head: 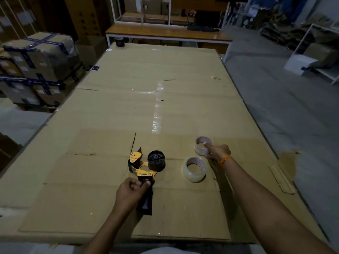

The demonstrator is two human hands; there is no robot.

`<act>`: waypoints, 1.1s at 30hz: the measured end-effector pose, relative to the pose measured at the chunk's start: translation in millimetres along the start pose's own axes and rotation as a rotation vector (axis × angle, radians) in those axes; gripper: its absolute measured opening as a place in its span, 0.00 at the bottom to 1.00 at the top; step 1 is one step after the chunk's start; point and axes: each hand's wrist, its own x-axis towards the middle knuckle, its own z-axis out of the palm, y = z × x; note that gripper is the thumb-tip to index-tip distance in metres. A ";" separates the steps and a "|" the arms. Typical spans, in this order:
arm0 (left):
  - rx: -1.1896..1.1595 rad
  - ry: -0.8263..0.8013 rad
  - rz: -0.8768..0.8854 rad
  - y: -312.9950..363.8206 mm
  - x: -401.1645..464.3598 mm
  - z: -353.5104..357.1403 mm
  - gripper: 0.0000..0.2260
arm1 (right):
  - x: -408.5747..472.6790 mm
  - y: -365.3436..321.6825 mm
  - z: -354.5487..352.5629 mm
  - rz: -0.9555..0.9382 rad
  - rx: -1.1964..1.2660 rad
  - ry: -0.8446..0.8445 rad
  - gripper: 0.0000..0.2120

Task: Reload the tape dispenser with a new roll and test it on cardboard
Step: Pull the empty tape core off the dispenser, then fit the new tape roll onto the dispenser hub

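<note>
A yellow and black tape dispenser [145,165] lies on the cardboard sheet [128,107], its black hub bare of any roll. My left hand [131,191] grips its black handle near the yellow frame. A full roll of clear tape [194,169] rests flat on the cardboard to the right of the dispenser. Just beyond it, my right hand [216,152] holds a thin, nearly empty tape core [201,147] by its rim, slightly above the cardboard. A strip of clear tape [157,114] runs down the middle of the sheet.
A dark roll of tape [120,42] stands at the cardboard's far left corner. Stacked wrapped boxes [36,66] stand to the left, a wooden bench [165,33] behind, white shelving [319,57] to the right. The table's right edge drops to a grey floor.
</note>
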 end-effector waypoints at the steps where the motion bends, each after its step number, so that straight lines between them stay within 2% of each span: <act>1: 0.016 0.001 -0.001 -4.7 -1.5 0.0 0.15 | 2.3 2.6 0.4 -0.001 -0.003 0.013 0.35; 4: 0.031 -0.009 -0.017 -16.5 -5.4 -1.1 0.17 | -4.6 1.2 -2.0 -0.034 -0.095 0.026 0.44; 7: 0.040 -0.017 -0.044 -26.1 -6.6 -2.6 0.19 | -17.6 8.4 -6.2 -0.091 -0.232 0.024 0.40; 10: 0.033 -0.037 -0.059 -31.0 -10.5 -1.6 0.19 | -46.1 21.1 -7.1 -0.162 -0.251 0.035 0.48; 12: 0.027 -0.038 -0.066 -33.0 -14.3 0.6 0.19 | -78.2 33.5 -2.3 -0.252 -0.174 -0.002 0.36; 13: 0.020 -0.033 -0.070 -33.4 -16.3 2.0 0.19 | -89.0 44.5 2.2 -0.296 -0.136 -0.031 0.34; 16: 0.003 -0.017 -0.077 -34.5 -18.7 4.3 0.19 | -111.8 78.0 17.3 -0.363 -0.107 -0.098 0.51; 20: 0.001 -0.002 -0.058 -34.6 -22.3 4.6 0.18 | -111.3 95.3 35.0 -0.483 -0.324 0.022 0.57; 23: -0.014 0.019 -0.027 -35.0 -27.4 7.1 0.18 | -110.6 92.6 40.5 -0.480 -0.309 0.089 0.57; 27: 0.008 0.053 -0.005 -38.8 -26.6 9.5 0.15 | -108.9 92.3 36.8 -0.532 -0.215 0.069 0.53; 33: -0.018 0.121 0.025 -42.8 -28.8 17.3 0.14 | -124.9 72.7 21.6 -0.654 -0.088 -0.108 0.55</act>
